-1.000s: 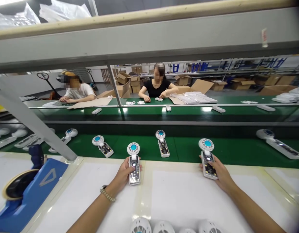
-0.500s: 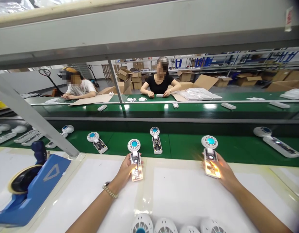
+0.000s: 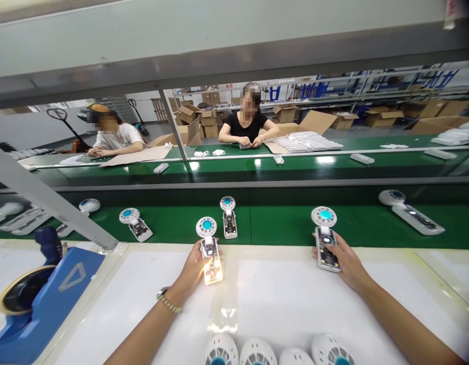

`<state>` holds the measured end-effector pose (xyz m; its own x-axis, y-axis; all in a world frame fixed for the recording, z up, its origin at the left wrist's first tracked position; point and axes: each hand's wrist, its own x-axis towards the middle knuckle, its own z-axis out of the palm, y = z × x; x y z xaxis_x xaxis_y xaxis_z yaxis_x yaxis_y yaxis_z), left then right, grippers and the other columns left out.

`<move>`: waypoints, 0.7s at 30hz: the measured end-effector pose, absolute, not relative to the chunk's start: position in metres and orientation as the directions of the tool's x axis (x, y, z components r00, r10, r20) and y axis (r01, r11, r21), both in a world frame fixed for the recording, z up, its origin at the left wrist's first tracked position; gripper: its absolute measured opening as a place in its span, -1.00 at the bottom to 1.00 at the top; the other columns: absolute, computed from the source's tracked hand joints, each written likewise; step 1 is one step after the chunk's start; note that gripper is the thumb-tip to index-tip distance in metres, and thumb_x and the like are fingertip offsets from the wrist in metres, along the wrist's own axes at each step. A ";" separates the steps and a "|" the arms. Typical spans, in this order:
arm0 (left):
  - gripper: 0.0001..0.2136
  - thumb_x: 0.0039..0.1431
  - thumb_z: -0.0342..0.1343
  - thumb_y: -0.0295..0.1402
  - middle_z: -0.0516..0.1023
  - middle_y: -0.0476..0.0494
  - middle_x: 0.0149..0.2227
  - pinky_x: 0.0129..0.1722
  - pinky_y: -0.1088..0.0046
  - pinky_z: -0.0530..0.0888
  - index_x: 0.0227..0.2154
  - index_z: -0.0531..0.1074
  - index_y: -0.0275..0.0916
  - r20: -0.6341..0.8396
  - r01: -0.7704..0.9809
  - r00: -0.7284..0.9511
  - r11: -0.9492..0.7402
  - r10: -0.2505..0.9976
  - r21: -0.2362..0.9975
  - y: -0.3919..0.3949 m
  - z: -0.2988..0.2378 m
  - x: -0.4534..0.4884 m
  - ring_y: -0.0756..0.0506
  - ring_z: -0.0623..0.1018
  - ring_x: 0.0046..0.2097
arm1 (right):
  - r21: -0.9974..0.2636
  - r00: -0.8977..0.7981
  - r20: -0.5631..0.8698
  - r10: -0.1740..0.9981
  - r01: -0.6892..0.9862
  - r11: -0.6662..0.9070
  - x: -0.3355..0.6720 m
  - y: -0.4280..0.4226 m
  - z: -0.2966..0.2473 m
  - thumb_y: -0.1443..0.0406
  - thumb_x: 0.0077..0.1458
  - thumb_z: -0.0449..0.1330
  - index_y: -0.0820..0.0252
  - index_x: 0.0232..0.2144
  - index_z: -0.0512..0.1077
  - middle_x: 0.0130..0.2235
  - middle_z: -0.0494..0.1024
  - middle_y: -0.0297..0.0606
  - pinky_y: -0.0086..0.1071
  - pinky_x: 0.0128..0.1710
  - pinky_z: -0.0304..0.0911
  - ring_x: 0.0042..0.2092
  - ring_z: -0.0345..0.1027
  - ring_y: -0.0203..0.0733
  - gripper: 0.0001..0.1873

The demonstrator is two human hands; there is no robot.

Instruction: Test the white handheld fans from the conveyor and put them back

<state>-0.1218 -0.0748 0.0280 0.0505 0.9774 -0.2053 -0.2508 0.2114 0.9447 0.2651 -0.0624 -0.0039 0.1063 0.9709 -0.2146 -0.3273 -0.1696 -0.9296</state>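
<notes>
Clamping fingers (image 3: 204, 262) round an amber-lit handheld fan (image 3: 210, 245) and a dimmer fan (image 3: 325, 236), left hand (image 3: 192, 269) and right hand (image 3: 347, 257) held circuitry (image 3: 324, 257) upward, seemingly for thumb access.

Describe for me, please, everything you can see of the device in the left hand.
The device looks plastic: a round, slotted white head with a blue centre, a short white neck, and an oblong body with inner parts showing. The body's lower part glows yellow-white. Its head points away from the person, towards the green belt. The left hand grips the body, thumb across its face.
</notes>
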 end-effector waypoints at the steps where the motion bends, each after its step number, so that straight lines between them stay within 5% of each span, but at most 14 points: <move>1: -0.48 -0.16 0.25 -0.38 0.52 -0.23 -0.23 -0.28 0.28 0.44 -0.06 0.26 -0.25 -0.212 -0.247 0.045 0.216 0.976 0.945 -0.075 0.029 -0.122 -0.17 0.55 -0.27 | -0.928 0.102 -0.211 0.972 -0.333 -0.166 0.265 -0.062 -0.004 0.22 -0.11 0.27 0.01 -0.06 0.27 -0.27 0.54 -0.27 -0.30 -0.37 0.39 -0.35 0.44 -0.15 -0.49; 16: -0.46 -0.19 0.27 -0.42 0.51 -0.23 -0.18 -0.21 0.25 0.46 -0.09 0.23 -0.25 -0.189 -0.268 0.034 0.191 0.981 0.944 -0.072 0.023 -0.123 -0.17 0.55 -0.25 | -0.933 0.092 -0.190 0.977 -0.326 -0.151 0.265 -0.063 -0.003 0.23 -0.08 0.24 -0.02 -0.05 0.24 -0.15 0.50 -0.27 -0.28 -0.36 0.39 -0.34 0.44 -0.15 -0.50; 21: -0.47 -0.20 0.28 -0.40 0.44 -0.26 -0.05 -0.21 0.26 0.47 -0.10 0.23 -0.24 -0.179 -0.288 0.019 0.177 0.984 0.941 -0.075 0.029 -0.120 -0.18 0.54 -0.19 | -0.937 0.050 -0.188 0.981 -0.307 -0.164 0.266 -0.063 -0.003 0.21 -0.04 0.22 0.03 -0.02 0.21 -0.31 0.54 -0.29 -0.27 -0.31 0.36 -0.34 0.44 -0.16 -0.49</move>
